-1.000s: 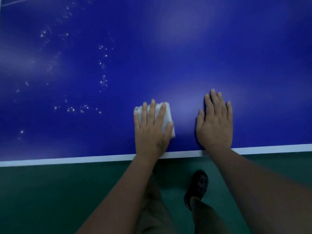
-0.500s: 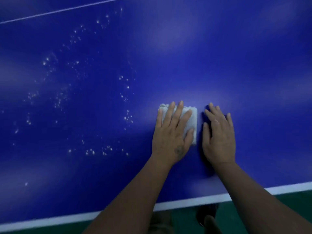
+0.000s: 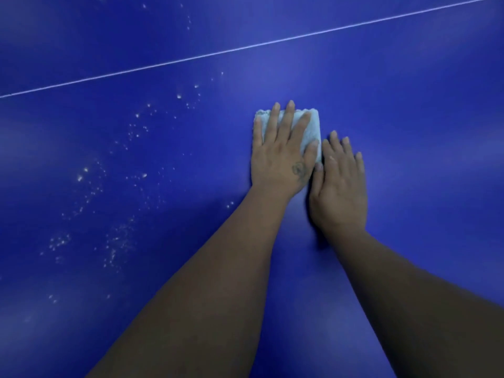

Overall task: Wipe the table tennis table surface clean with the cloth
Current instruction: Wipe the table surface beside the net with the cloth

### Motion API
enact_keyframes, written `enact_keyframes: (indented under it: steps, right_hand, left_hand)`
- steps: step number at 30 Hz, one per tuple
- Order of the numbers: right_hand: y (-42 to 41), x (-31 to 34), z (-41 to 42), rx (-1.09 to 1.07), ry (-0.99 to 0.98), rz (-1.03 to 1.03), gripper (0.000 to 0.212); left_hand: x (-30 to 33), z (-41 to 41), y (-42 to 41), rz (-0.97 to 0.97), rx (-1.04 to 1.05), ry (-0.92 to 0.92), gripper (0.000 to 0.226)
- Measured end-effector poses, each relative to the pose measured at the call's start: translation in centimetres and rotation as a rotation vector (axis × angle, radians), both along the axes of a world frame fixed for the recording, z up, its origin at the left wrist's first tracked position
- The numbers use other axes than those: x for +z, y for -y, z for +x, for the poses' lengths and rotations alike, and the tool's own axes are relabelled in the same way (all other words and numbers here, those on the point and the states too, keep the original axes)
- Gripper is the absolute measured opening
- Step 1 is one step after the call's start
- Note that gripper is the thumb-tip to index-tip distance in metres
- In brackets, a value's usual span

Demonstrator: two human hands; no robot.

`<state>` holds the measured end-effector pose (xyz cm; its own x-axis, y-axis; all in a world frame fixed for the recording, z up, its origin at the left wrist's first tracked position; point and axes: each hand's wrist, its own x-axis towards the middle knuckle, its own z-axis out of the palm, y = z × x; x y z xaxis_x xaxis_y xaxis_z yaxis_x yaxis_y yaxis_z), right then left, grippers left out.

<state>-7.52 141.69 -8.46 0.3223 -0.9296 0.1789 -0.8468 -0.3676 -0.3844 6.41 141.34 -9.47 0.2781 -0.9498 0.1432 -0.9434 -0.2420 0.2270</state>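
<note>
Far out to the left of the left hand (image 3: 281, 156), white specks (image 3: 120, 241) lie scattered over the blue worktop (image 3: 409, 91) in a loose band that runs from the near left up toward the thin white line (image 3: 245, 49) crossing the surface beyond the fingers. A few more specks sit just short of that line, up and left of the fingertips, and one small cluster lies close beside the left wrist. The left hand is the grip here: its fingers are straight and slightly spread, pressed flat on a folded white cloth (image 3: 311, 129), with the thumb against the cloth's right edge. It pins the cloth to the worktop and does not pinch it. The cloth lies directly under the fingers, and its far and right edges show past them. Its long axis runs roughly away from the person, in line with the forearm. Just right of the grip, the right hand (image 3: 338, 184) rests flat on the bare surface with fingers straight, near the cloth's near right corner and not on it. Since nearly all the dirt lies to the left of the cloth, the next stroke likely needs to sweep leftward. The left hand, already on the cloth and nearer the specks, is the one placed to do it.
</note>
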Motion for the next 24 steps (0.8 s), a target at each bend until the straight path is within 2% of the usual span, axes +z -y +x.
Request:
enact_keyframes:
  steps: [4,10,14,18,24]
  right_hand:
    - [0.2,0.1,0.2,-0.022,-0.087,0.008,0.059]
    - [0.4,0.1,0.5,-0.016,-0.093,-0.013,0.058]
    - [0.6,0.0,0.5,-0.017,-0.103,-0.015,0.058]
    - [0.6,0.0,0.5,-0.025,-0.11,-0.009,0.058]
    - [0.4,0.1,0.5,-0.029,-0.122,0.008,0.058]
  left_hand:
    - [0.3,3.1,3.6,0.017,0.004,0.013,0.065]
    - [1.2,9.6,10.2,0.095,0.004,-0.021,0.074]
    - [1.8,14.7,11.0,0.174,0.145,-0.043,0.075]
    - [1.7,15.8,6.3,0.156,0.251,-0.003,0.073]
    - [3.1,5.2,-8.5,0.182,0.217,-0.03,0.065]
